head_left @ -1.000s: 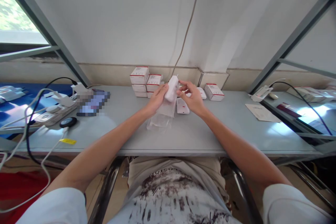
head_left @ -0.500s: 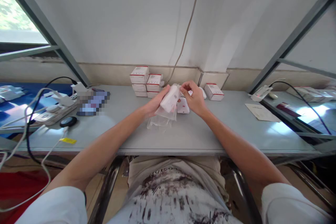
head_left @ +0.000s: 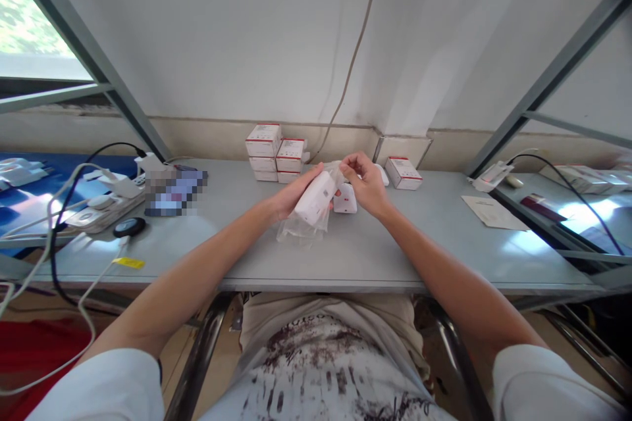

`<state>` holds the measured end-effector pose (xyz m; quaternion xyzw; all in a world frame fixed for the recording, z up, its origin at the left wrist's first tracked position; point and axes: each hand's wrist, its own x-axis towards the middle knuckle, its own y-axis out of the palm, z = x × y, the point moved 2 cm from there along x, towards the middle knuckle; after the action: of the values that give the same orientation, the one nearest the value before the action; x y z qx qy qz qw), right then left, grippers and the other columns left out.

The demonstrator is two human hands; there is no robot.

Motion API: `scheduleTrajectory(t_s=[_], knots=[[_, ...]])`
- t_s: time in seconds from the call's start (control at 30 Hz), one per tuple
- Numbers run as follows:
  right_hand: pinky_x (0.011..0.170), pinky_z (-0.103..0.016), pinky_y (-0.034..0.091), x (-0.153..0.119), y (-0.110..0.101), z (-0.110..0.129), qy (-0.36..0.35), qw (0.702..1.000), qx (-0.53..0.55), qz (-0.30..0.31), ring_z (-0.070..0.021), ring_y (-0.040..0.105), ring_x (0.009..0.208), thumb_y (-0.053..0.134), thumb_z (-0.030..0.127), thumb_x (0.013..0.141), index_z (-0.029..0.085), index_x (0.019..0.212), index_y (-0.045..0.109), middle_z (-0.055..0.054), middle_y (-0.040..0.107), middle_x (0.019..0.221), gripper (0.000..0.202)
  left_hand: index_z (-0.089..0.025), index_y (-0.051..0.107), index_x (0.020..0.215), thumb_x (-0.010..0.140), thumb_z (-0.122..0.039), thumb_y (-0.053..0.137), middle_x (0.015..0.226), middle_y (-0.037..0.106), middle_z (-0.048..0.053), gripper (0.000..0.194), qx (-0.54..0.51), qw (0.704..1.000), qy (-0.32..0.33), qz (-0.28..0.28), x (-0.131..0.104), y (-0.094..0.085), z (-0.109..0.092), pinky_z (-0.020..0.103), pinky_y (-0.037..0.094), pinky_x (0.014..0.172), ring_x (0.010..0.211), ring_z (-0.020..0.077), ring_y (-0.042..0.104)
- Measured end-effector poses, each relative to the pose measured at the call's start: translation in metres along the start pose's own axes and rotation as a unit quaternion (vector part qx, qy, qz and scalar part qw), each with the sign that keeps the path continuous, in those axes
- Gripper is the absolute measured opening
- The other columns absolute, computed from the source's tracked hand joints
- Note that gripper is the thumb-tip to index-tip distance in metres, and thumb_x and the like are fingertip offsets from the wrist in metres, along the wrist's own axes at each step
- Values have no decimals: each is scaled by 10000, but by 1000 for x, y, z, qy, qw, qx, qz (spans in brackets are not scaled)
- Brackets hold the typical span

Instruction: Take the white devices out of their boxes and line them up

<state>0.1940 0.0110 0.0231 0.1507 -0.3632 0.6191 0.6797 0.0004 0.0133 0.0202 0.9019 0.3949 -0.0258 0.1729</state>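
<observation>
A white box-shaped device point(head_left: 315, 198) lies in my left hand point(head_left: 292, 196), whose fingers wrap round its far side. Thin clear plastic point(head_left: 301, 230) hangs below and around the device. My right hand point(head_left: 363, 179) pinches the upper end of the plastic between thumb and fingers. On the table between my hands, partly behind them, sits another white device point(head_left: 345, 199) with a small red mark. One more white item point(head_left: 382, 175) shows just behind my right hand.
Small white-and-red boxes point(head_left: 263, 140) are stacked at the back of the grey table point(head_left: 375, 256). Another box point(head_left: 403, 173) stands right of my hands. Left are a phone point(head_left: 176, 192), black puck point(head_left: 129, 227) and power strip point(head_left: 113, 207); right, a paper sheet point(head_left: 494, 212).
The white device has tilted and moved slightly down and left, and more of its smooth surface shows. The plastic at its top is now drawn toward my right hand.
</observation>
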Motion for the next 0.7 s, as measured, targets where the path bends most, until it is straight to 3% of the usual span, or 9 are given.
scheduleTrajectory(t_s=[0.13,0.3,0.47,0.6,0.7], knots=[[745,-299,474,1,1,-4,16,1000,23,-7,-150,569,765,654,478,994,233,914,624,13,631,835,259,-139,719,1170,1020,-809,466,868,758,113,732,-1,1000,4,10,2,-1,2,291,553,552,621,184,697],[777,-313,492,6,-8,-12,20,997,15,-75,-165,596,813,664,490,991,239,940,623,2,646,868,259,-184,670,1313,1066,-643,558,1060,763,112,533,-6,997,66,36,2,-1,3,296,577,637,697,169,698],[823,-342,520,9,-17,-19,13,993,-17,-117,-192,630,868,621,529,1028,247,984,624,-22,663,912,286,-175,653,1329,1071,-619,559,1058,737,115,522,10,996,67,54,0,1,5,338,602,725,706,163,654],[835,-368,532,12,-23,-28,10,987,-35,-159,-211,631,898,556,619,1047,252,1014,595,-47,654,954,371,-183,640,1228,1019,-643,640,1025,691,93,505,77,985,150,-23,4,2,6,315,568,634,673,144,604],[790,-353,534,13,-26,-30,29,986,-24,-162,-204,619,878,543,705,1025,260,1074,582,-47,637,977,449,-222,580,1304,1010,-657,645,1085,670,85,529,175,939,261,-137,7,-3,6,299,527,581,669,137,601]])
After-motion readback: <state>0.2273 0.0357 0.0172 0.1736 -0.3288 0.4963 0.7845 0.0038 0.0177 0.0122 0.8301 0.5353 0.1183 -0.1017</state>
